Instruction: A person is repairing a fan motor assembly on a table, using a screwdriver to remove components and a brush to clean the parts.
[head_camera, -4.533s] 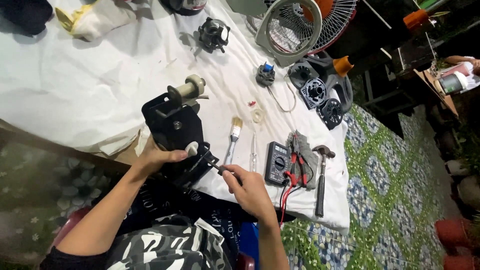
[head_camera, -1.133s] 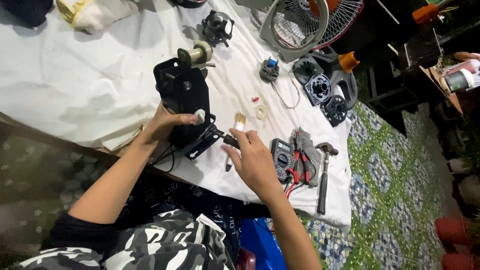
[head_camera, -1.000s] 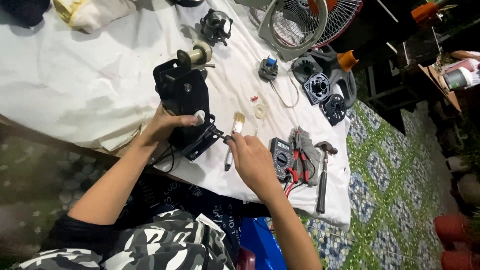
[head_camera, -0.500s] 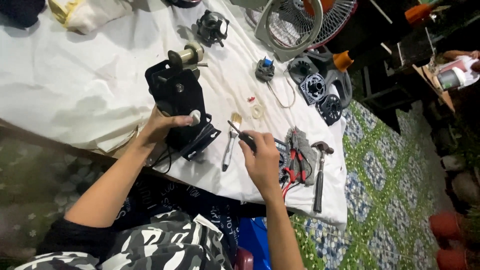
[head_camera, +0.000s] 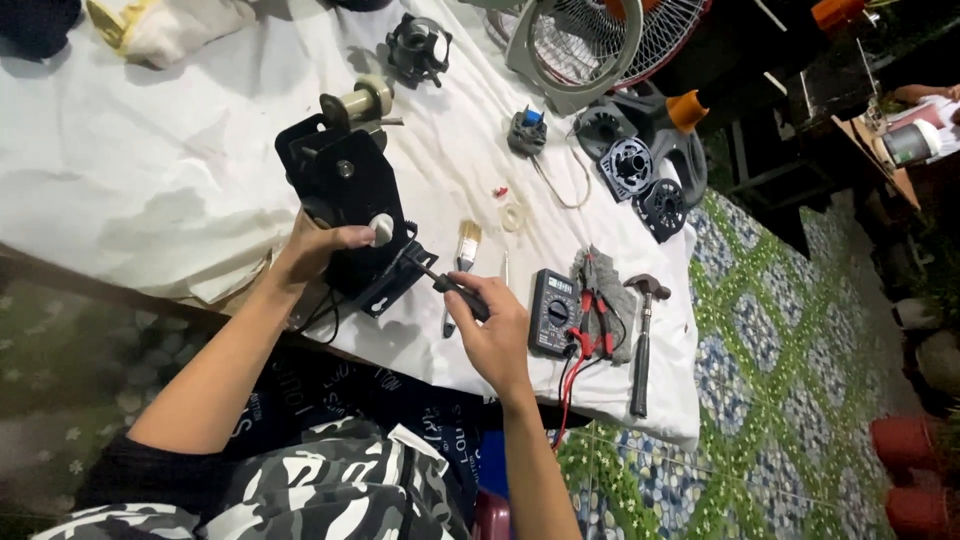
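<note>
Black parts and tools on a white cloth

The fan housing (head_camera: 345, 195) is black with a white knob, and the screwdriver (head_camera: 452, 288) handle is black. The table cloth (head_camera: 150, 150) is white. The multimeter (head_camera: 555, 312) is black with red and black leads; the pliers (head_camera: 598, 310) have red grips on a grey rag. The paintbrush (head_camera: 465, 245) has pale bristles. The fan guard (head_camera: 590, 40) is grey-white. The floor (head_camera: 780, 400) is patterned green, white and blue. The trousers (head_camera: 320, 480) are black-and-white camouflage.
</note>
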